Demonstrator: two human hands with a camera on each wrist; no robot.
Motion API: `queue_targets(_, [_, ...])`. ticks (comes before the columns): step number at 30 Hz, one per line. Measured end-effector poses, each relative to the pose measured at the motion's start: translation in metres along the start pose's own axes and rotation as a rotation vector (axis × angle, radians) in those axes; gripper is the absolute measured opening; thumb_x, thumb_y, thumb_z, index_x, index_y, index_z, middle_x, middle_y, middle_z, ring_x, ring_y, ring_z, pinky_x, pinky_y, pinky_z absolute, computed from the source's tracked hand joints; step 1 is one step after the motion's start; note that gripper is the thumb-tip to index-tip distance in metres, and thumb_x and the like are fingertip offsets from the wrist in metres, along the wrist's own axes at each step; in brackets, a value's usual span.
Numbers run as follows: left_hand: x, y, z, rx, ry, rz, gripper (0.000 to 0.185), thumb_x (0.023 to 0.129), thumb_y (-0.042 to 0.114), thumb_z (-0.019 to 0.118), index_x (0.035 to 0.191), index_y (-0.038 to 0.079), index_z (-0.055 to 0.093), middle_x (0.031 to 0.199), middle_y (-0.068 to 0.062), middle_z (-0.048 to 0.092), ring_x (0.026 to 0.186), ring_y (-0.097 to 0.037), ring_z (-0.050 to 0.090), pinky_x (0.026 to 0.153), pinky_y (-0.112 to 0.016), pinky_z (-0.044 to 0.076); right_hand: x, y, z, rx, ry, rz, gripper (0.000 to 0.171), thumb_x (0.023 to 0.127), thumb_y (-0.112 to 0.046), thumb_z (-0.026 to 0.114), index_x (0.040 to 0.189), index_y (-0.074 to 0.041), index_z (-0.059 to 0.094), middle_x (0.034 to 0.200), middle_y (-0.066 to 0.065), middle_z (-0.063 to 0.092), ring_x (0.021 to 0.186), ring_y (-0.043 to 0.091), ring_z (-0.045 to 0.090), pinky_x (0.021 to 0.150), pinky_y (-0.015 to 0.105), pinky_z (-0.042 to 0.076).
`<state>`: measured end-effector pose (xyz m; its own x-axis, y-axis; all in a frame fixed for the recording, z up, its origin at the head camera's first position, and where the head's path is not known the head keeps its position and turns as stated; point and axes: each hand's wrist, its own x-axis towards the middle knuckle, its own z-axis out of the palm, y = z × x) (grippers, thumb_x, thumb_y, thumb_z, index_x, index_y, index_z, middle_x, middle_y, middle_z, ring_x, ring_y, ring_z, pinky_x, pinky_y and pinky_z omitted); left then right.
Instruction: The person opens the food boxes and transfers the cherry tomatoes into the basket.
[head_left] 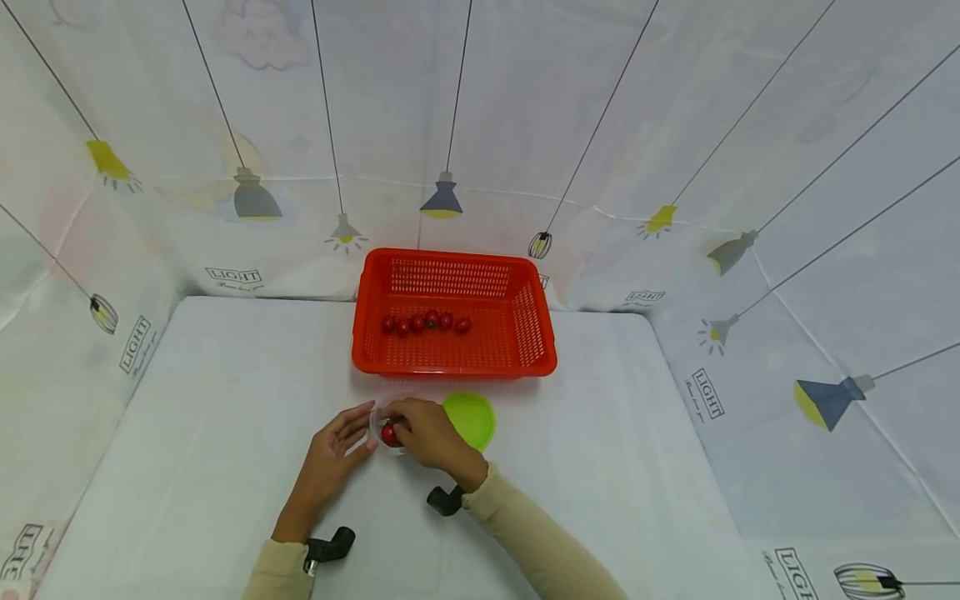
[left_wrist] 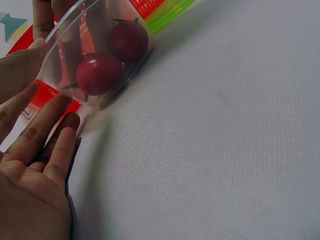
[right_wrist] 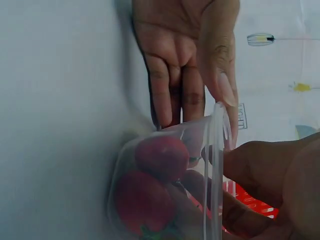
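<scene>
A: Where the table [head_left: 225, 400] meets your hands, what is each one doing?

B: Your left hand [head_left: 330, 458] lies flat, fingers straight and relaxed, fingertips [left_wrist: 35, 55] touching the rim of the clear plastic cup [head_left: 384, 423]. It curls around nothing. Your right hand [head_left: 427, 433] reaches over the cup's mouth with fingers bent; they go inside the cup, next to the tomatoes.

A: Is the right hand pinching one?

B: Can't tell. In the right wrist view the fingers [right_wrist: 210, 200] lie against the lower tomato, but the grip itself is hidden.

A: Where does the cup stand?

B: On the white table, just in front of the red basket [head_left: 536, 333], between your two hands. Two small red tomatoes [left_wrist: 99, 73] are inside it, touching each other. The wrist views show the cup tilted.

A: And around it?

B: A green lid [head_left: 472, 417] lies flat on the table, just to the right of your right hand. The basket holds a row of small tomatoes [head_left: 424, 322] at its middle, well apart from the cup. Printed lamp-pattern cloth [head_left: 675, 167] walls the table on three sides.
</scene>
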<state>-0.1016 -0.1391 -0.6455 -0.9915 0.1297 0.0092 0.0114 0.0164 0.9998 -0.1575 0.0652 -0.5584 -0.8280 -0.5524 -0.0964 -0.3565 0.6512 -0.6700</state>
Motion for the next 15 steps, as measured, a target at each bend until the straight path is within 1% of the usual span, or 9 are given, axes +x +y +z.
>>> queue_targets(2, [0.001, 0.001, 0.000, -0.006, 0.003, -0.001, 0.060, 0.099, 0.013, 0.077, 0.155, 0.014, 0.053, 0.156, -0.014, 0.056, 0.139, -0.004, 0.057, 0.116, -0.018, 0.048, 0.002, 0.000, 0.000, 0.021, -0.010, 0.004, 0.027, 0.102, -0.006, 0.066, 0.126, -0.011, 0.077, 0.123, 0.004, 0.077, 0.095, 0.008, 0.063, 0.082, 0.017, 0.054])
queue_targets(4, [0.001, 0.000, 0.000, -0.010, 0.001, 0.005, 0.061, 0.099, 0.012, 0.077, 0.155, 0.014, 0.053, 0.157, -0.014, 0.056, 0.138, -0.003, 0.057, 0.116, -0.018, 0.048, 0.003, 0.002, 0.000, 0.080, -0.023, 0.014, 0.026, 0.101, -0.005, 0.067, 0.125, -0.009, 0.077, 0.121, 0.006, 0.076, 0.093, 0.008, 0.063, 0.079, 0.017, 0.054])
queue_targets(9, [0.002, -0.004, -0.002, -0.019, -0.015, 0.026, 0.061, 0.100, 0.012, 0.075, 0.156, 0.009, 0.051, 0.158, -0.017, 0.054, 0.138, -0.004, 0.057, 0.115, -0.016, 0.048, 0.004, 0.008, -0.005, 0.208, -0.083, 0.011, 0.027, 0.099, -0.003, 0.068, 0.125, -0.007, 0.076, 0.120, 0.009, 0.076, 0.095, 0.009, 0.068, 0.081, 0.016, 0.057])
queue_targets(12, [0.002, -0.005, -0.002, -0.019, -0.017, 0.032, 0.062, 0.100, 0.012, 0.075, 0.156, 0.007, 0.050, 0.159, -0.018, 0.053, 0.138, -0.004, 0.057, 0.115, -0.015, 0.048, 0.006, 0.010, -0.007, 0.212, -0.130, 0.003, 0.025, 0.099, -0.005, 0.071, 0.124, -0.008, 0.077, 0.118, 0.007, 0.078, 0.096, 0.007, 0.068, 0.082, 0.016, 0.058])
queue_targets(15, [0.001, -0.004, -0.001, -0.017, -0.015, 0.029, 0.062, 0.099, 0.012, 0.076, 0.156, 0.008, 0.051, 0.158, -0.016, 0.054, 0.138, -0.004, 0.058, 0.114, -0.015, 0.048, 0.007, 0.011, -0.008, 0.200, -0.166, 0.004, 0.024, 0.098, -0.007, 0.076, 0.122, -0.010, 0.077, 0.115, 0.004, 0.078, 0.096, 0.004, 0.068, 0.082, 0.016, 0.058])
